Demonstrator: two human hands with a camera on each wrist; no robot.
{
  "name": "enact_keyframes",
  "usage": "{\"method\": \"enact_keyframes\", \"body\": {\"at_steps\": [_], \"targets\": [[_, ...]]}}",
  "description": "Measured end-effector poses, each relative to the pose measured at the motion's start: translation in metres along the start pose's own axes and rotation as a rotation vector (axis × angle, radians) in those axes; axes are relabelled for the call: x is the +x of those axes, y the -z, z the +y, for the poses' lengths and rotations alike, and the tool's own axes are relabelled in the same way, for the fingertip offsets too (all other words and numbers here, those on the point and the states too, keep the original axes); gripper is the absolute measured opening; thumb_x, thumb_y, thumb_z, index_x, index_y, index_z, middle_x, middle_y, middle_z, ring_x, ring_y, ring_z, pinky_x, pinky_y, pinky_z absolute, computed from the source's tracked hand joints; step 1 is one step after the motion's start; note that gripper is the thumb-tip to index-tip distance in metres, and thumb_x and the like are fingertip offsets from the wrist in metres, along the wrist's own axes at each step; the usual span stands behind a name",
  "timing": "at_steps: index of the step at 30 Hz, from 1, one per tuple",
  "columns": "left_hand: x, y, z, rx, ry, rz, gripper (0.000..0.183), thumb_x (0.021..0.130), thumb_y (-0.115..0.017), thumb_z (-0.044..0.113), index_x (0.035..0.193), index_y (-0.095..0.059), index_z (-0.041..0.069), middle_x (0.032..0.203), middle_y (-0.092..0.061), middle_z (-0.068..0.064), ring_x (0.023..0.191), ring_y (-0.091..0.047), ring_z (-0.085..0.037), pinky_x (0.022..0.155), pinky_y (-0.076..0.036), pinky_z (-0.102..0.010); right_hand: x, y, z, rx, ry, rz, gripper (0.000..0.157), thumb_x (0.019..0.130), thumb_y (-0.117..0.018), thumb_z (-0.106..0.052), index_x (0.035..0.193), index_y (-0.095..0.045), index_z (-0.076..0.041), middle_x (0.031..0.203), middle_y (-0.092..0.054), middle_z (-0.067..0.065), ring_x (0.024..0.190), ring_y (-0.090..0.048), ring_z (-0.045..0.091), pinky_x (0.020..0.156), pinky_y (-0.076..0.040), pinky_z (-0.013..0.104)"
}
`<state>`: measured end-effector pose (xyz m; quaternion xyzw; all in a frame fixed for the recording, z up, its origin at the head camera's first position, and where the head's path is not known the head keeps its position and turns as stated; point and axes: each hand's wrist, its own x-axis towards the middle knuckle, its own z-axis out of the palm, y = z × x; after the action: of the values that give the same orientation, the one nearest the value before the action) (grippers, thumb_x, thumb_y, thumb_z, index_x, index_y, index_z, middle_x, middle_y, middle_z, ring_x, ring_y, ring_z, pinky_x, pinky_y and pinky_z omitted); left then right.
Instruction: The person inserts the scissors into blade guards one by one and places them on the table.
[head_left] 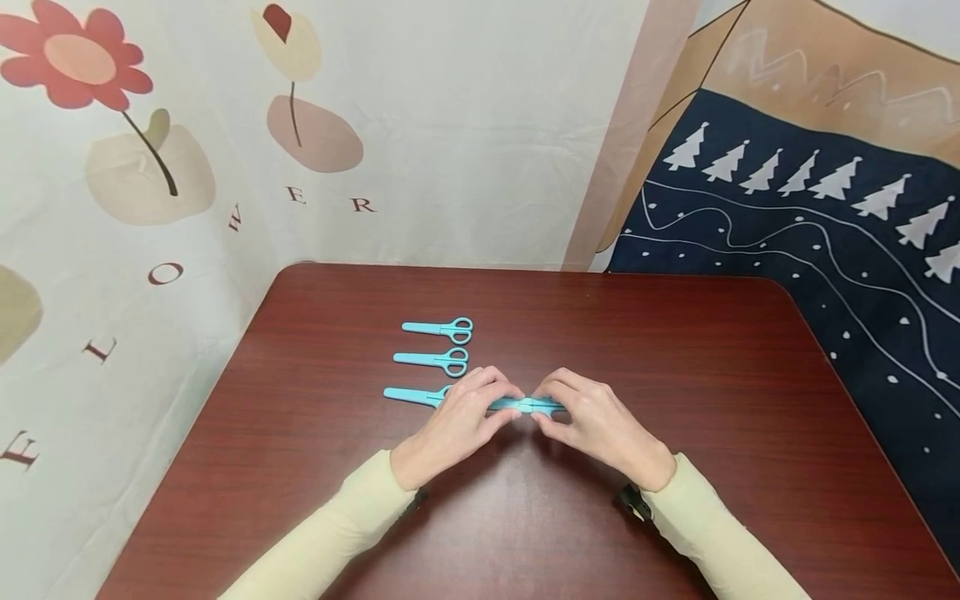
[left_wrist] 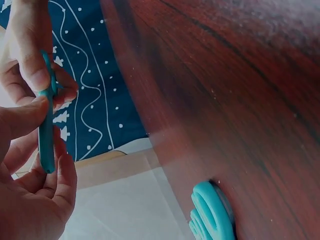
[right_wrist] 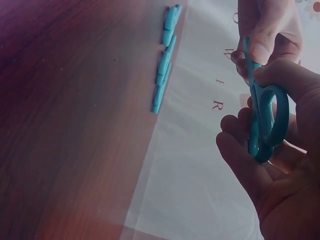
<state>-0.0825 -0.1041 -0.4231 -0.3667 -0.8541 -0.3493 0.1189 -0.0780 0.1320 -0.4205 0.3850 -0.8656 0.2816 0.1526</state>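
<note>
Both hands hold one pair of light blue scissors [head_left: 527, 406] above the table in the head view. My left hand [head_left: 472, 411] pinches the blade end, which a blue cover [left_wrist: 46, 137] encloses, between thumb and fingers. At the other end, my right hand [head_left: 596, 417] grips near the finger loops [right_wrist: 281, 117], thumb on top and fingers beneath. Three more blue scissors lie in a column to the left: a far pair [head_left: 437, 329], a middle pair [head_left: 431, 359] and a near pair [head_left: 412, 395]. My left hand partly hides the loops of the near pair.
The dark red-brown wooden table [head_left: 712, 358] stretches out around the hands. Behind it hangs a pale curtain [head_left: 465, 150] with flower prints and letters. A navy cloth [head_left: 787, 217] with white trees hangs at the right edge.
</note>
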Motion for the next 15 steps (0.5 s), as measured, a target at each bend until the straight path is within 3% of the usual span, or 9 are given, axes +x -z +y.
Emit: {"method": "enact_keyframes", "body": {"at_steps": [15], "targets": [[-0.0052, 0.0018, -0.0026, 0.061, -0.022, -0.034, 0.019, 0.087, -0.085, 0.013, 0.104, -0.077, 0.010, 0.097, -0.065, 0.002, 0.083, -0.056, -0.015, 0.069, -0.047, -0.025, -0.0004, -0.0046, -0.0021, -0.015, 0.014, -0.010, 0.026, 0.082, -0.088, -0.012, 0.100, -0.070, -0.009, 0.099, -0.064, -0.002, 0.074, -0.059, 0.006, 0.065, -0.054, 0.018]]}}
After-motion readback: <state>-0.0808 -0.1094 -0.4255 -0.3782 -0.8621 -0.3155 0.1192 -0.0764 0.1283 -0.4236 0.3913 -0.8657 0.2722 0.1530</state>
